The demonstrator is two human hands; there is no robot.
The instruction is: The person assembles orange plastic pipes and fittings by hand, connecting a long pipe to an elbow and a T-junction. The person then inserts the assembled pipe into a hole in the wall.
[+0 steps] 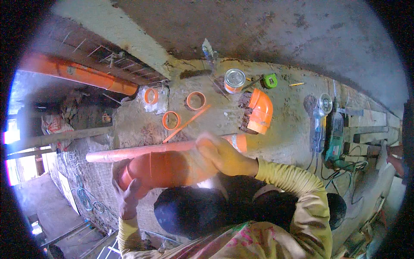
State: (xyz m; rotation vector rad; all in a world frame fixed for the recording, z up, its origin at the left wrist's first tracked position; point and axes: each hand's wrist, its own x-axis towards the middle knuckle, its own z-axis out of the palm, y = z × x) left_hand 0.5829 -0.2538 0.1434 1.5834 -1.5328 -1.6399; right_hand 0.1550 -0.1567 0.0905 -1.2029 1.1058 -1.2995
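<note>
The left hand (pixel 127 192) is clamped on the left end of an orange pipe (pixel 166 168), below and left of frame centre. The right hand (pixel 230 159), blurred, contacts the right end; its closure cannot be determined. Beyond: a long pipe (pixel 108 154), three rings (pixel 188 102), upper-centre can (pixel 234 80).

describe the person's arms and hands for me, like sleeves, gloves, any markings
Both hands, left and right, are bare, with no gloves. The pale yellow sleeves are long and reach about to the wrists, bunched into many soft folds along the right forearm. Pinkish-red lettering marks the top. The right hand is blurred, so small details there cannot be told.
</note>
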